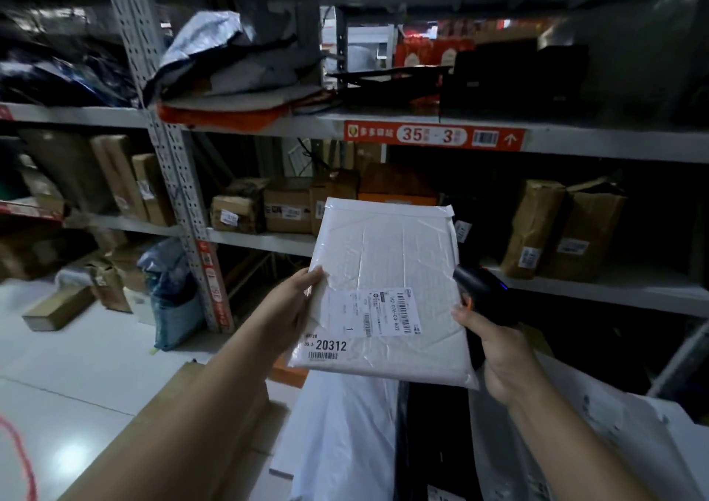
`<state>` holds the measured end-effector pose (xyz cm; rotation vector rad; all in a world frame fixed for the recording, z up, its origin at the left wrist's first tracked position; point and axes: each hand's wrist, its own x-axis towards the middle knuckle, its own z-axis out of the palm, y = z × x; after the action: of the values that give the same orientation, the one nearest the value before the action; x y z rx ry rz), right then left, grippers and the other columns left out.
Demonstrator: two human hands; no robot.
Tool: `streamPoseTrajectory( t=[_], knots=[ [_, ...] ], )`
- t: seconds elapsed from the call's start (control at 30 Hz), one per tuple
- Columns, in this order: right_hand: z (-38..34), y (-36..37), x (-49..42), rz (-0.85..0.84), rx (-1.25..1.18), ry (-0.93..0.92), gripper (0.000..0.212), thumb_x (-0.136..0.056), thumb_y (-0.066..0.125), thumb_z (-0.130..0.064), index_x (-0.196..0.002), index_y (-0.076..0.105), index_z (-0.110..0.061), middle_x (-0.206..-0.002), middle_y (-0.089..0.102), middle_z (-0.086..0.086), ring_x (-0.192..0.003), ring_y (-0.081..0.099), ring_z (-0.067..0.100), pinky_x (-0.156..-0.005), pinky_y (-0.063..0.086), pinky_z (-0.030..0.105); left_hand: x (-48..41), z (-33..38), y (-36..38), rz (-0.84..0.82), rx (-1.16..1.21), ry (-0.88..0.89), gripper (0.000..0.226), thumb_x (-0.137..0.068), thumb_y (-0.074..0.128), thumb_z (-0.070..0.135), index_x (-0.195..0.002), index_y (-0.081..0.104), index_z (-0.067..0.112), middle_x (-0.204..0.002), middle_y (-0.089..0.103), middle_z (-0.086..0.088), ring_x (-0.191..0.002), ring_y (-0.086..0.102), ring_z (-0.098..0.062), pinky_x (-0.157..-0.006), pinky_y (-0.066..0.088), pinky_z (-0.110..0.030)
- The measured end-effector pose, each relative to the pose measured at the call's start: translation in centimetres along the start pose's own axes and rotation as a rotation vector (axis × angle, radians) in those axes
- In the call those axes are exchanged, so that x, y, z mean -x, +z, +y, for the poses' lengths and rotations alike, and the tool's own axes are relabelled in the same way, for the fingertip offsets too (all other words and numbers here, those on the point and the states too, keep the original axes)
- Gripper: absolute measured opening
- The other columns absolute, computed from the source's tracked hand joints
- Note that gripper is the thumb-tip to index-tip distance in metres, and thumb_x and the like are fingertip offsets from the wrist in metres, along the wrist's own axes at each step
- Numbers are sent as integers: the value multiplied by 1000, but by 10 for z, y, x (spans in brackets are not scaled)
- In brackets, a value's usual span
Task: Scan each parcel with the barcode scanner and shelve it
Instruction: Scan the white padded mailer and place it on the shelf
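Observation:
A flat white padded parcel (391, 270) is held up in front of the shelving, label side toward me; its sticker reads 20312. My left hand (295, 308) grips its left edge, thumb on the front. My right hand (495, 347) holds the black barcode scanner (479, 293) at the parcel's right edge, and its thumb touches that edge. Most of the scanner is hidden behind the parcel. Above, the grey metal shelf (614, 143) carries an orange tag (433, 136) marked 35-3.
Soft mailers (230, 66) and dark bags lie on the upper shelf. Taped cardboard boxes (556, 228) fill the middle shelf. More parcels (345, 443) are piled below my arms. A perforated upright (176, 178) stands left. Boxes and a blue bag (172, 293) sit on the white floor.

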<state>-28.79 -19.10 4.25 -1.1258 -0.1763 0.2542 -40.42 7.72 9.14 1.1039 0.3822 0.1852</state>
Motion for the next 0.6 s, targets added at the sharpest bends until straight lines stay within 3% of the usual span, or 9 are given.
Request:
streamPoseTrajectory(
  t=[0.1, 0.17, 0.27, 0.33, 0.5, 0.6],
  knots=[
    [-16, 24, -17, 37, -24, 30, 22, -89, 74, -3, -111, 76, -2, -105, 79, 17, -82, 78, 26, -67, 65, 43, 6, 34, 0, -66, 27, -5, 44, -109, 47, 36, -131, 64, 2, -119, 75, -22, -100, 76, -38, -80, 64, -48],
    [-28, 39, -32, 46, -41, 45, 20, -89, 75, -7, -109, 78, -5, -105, 79, 17, -87, 78, 31, -73, 64, 47, 8, 54, 2, -112, 23, 27, 49, -107, 47, 40, -133, 67, 3, -125, 71, -25, -104, 73, -42, -84, 62, -49],
    [-48, 61, -55, 59, -62, 43, 21, -89, 76, -11, -108, 79, -5, -107, 78, 21, -93, 77, 38, -76, 63, 49, 6, 78, 4, -172, 71, 57, 50, -106, 45, 42, -114, 80, 7, -112, 74, -25, -88, 76, -40, -70, 64, -45],
    [-60, 75, -69, 50, -71, 0, 16, -89, 75, -12, -104, 81, -10, -109, 78, 19, -94, 76, 36, -76, 62, 46, 2, 88, 3, -194, 120, 52, 50, -104, 46, 42, -112, 82, 8, -112, 74, -25, -86, 76, -41, -70, 64, -45],
    [-91, 103, -106, 59, -102, -43, 25, -89, 74, -14, -114, 79, -13, -116, 78, 18, -104, 75, 38, -86, 62, 53, -17, 99, -9, -306, 158, 22, 48, -101, 56, 29, -140, 61, -1, -140, 62, -27, -114, 69, -39, -87, 63, -46],
    [-110, 123, -126, 76, -101, -76, 24, -89, 74, -14, -113, 78, -12, -112, 78, 18, -100, 77, 36, -82, 64, 52, -30, 105, -7, -359, 247, 59, 45, -98, 63, 15, -137, 53, -5, -140, 60, -29, -117, 69, -39, -85, 65, -43]
  ],
)
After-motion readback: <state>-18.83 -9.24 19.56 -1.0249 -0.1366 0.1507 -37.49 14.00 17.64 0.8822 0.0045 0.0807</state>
